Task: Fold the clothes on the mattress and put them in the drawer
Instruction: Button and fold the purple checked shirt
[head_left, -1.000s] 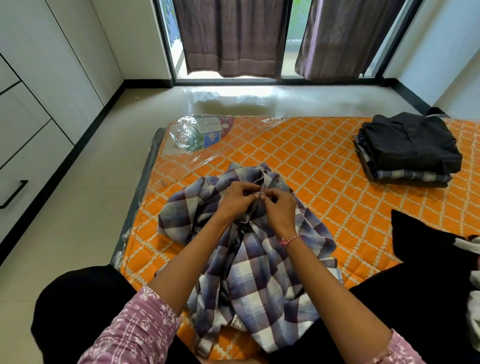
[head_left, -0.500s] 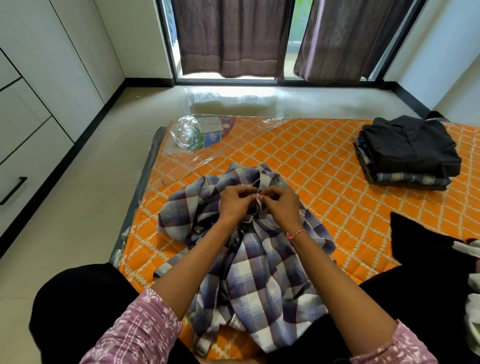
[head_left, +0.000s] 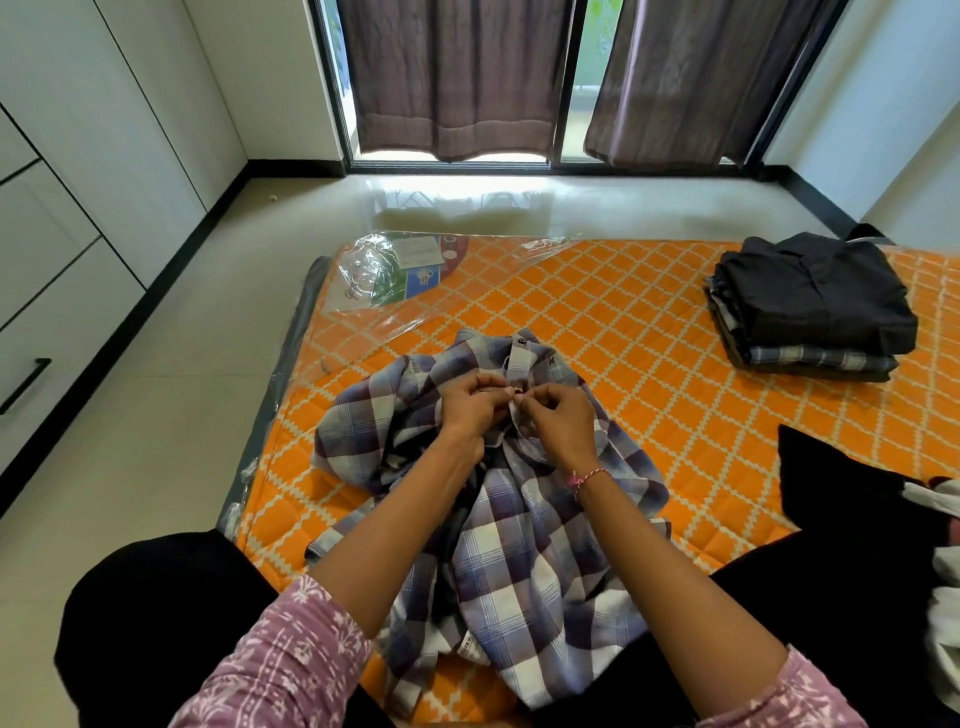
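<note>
Left of the mattress (head_left: 597, 291), the drawer (head_left: 62, 332) is closed. At its near edge the plaid shirt (head_left: 519, 545) lies crumpled; the left hand (head_left: 470, 405) and right hand (head_left: 558, 423) both pinch its placket, probably buttoning. At the mattress's far right, a folded stack (head_left: 810, 306) waits. Looks roughly halfway, with nothing stowed yet.
</note>
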